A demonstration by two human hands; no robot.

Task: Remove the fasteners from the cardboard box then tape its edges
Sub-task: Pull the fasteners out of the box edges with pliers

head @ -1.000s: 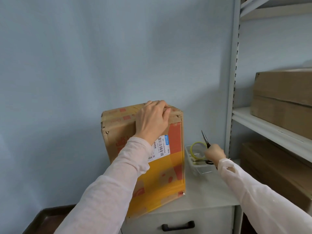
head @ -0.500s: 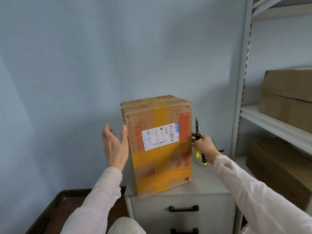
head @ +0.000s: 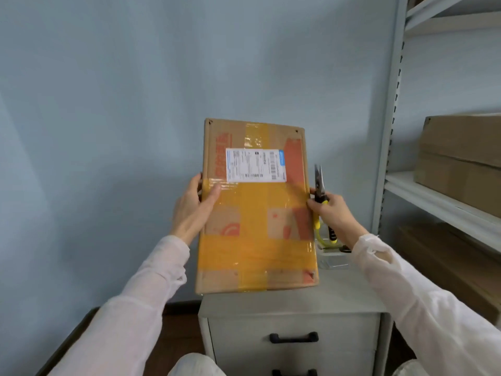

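A cardboard box [head: 257, 232] wrapped in yellow tape, with a white shipping label, stands on end on a grey cabinet [head: 292, 305], its broad face toward me. Small dark fasteners show at its two top corners. My left hand [head: 192, 207] grips the box's left edge, thumb on the front face. My right hand [head: 332, 215] holds pliers [head: 320, 185] with yellow and black handles, jaws pointing up, and its fingertips touch the box's right edge.
A clear plastic tray [head: 332, 257] sits on the cabinet behind the box's right side. A metal shelf rack [head: 390, 131] stands at the right with cardboard boxes [head: 461, 153] on its shelves. The cabinet has drawers with black handles [head: 294, 337]. A blue wall is behind.
My left hand went from beside the box to gripping its left edge. The box turned so its labelled face points squarely at me. My right hand with the pliers moved against the right edge.
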